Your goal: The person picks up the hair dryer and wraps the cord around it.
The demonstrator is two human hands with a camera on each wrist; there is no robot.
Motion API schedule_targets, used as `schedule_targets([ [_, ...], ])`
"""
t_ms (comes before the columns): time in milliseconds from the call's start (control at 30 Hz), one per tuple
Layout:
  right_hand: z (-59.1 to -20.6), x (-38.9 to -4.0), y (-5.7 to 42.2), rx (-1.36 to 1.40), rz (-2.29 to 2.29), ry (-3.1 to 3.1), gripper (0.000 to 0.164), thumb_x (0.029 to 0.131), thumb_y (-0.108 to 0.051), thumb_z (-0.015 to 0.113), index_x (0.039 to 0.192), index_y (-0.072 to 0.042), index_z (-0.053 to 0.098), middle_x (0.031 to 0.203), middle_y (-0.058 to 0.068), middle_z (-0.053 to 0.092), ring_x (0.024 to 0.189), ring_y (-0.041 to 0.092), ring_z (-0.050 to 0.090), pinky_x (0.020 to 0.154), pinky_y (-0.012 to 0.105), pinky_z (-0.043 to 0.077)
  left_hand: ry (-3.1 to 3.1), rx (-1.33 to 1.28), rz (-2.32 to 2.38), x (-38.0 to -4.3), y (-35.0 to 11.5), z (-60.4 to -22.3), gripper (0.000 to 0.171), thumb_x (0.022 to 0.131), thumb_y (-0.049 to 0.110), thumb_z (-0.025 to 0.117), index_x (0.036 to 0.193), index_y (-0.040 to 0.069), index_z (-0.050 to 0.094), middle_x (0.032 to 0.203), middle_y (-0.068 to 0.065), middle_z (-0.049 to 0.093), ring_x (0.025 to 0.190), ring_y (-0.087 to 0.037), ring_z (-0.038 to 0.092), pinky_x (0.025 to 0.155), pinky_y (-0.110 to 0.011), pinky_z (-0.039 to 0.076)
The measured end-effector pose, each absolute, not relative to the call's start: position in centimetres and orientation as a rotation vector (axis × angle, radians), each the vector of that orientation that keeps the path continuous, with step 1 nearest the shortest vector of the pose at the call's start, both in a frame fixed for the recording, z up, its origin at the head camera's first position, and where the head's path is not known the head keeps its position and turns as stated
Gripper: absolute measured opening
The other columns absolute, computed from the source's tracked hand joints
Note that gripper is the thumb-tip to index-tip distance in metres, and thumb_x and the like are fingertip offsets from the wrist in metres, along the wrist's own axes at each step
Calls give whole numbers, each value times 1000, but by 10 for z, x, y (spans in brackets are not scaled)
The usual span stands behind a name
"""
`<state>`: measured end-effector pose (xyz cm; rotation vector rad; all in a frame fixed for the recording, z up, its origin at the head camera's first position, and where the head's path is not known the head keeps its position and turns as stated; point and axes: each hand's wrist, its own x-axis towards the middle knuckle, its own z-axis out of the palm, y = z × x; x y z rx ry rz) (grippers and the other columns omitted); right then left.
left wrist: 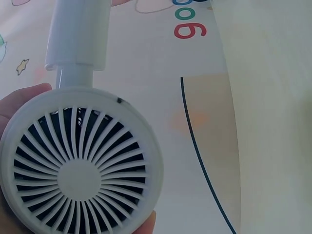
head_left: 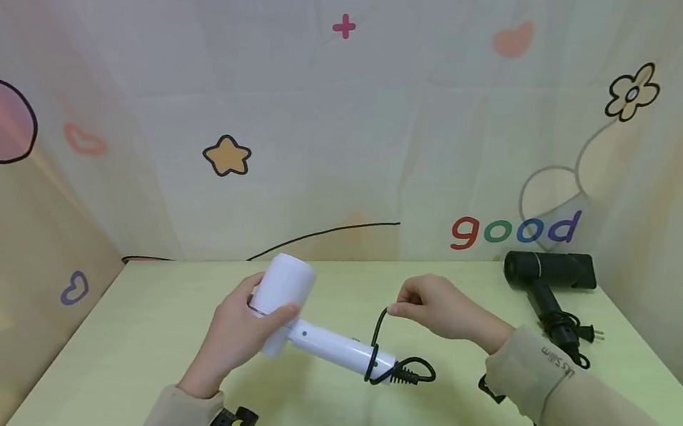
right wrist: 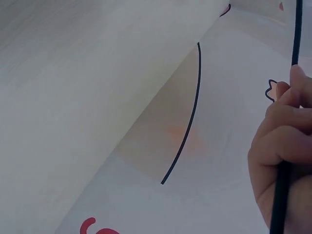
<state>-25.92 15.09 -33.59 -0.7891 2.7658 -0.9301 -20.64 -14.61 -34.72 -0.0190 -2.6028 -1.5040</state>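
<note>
My left hand [head_left: 244, 333] grips the head of a white hair dryer [head_left: 333, 348] above the table, its handle pointing right. In the left wrist view the dryer's round slotted grille [left wrist: 80, 180] faces the camera, with fingers at its rim. A black cord [head_left: 377, 333] loops around the handle's end, by a ribbed sleeve. My right hand [head_left: 442, 307], up and to the right of the handle, pinches this cord between thumb and fingers. In the right wrist view, the cord [right wrist: 297, 34] runs up from the fingertips and also shows below the curled fingers.
A black hair dryer [head_left: 551, 268] lies at the table's back right corner, its cord wound around the handle and its plug [head_left: 588, 333] pointing right. A printed curtain [head_left: 364, 137] hangs behind the pale green table [head_left: 173, 313]. My right sleeve [head_left: 600, 412] covers part of the table's right side.
</note>
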Motion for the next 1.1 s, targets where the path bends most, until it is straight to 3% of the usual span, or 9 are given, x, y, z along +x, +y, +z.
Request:
schedule_targets([
  [233,-326,-256,150,-792,-935,2801,17,89,-24,65,80,-9,63,64,-3,51,59,12,43,55,26,38,-2608,-27,-1380,-209,-142,-356,70,79,40,74,137,14,45,113,-14,63,87,-26,64,64,-34,54],
  [500,-315,-246,145,-798,-988,2849,16,90,-23,64,83,-9,64,66,-2,54,60,11,44,56,26,39,-2604,50,-1325,-211,-134,-363,74,80,39,73,137,4,40,117,-19,61,89,-30,63,61,-34,53],
  [833,-303,-231,140,-769,-1044,2889,12,91,-20,62,85,-9,65,68,-2,55,61,12,45,57,26,40,-2519,129,-1397,-211,-128,-363,72,82,37,71,133,2,36,113,-24,58,91,-35,63,62,-37,54],
  [1100,-302,-221,139,-754,-1097,2858,9,90,-19,63,88,-11,66,73,1,62,62,12,47,56,25,42,-2536,237,-1460,-214,-129,-360,73,77,36,72,129,3,34,109,-23,57,87,-33,63,60,-35,54],
])
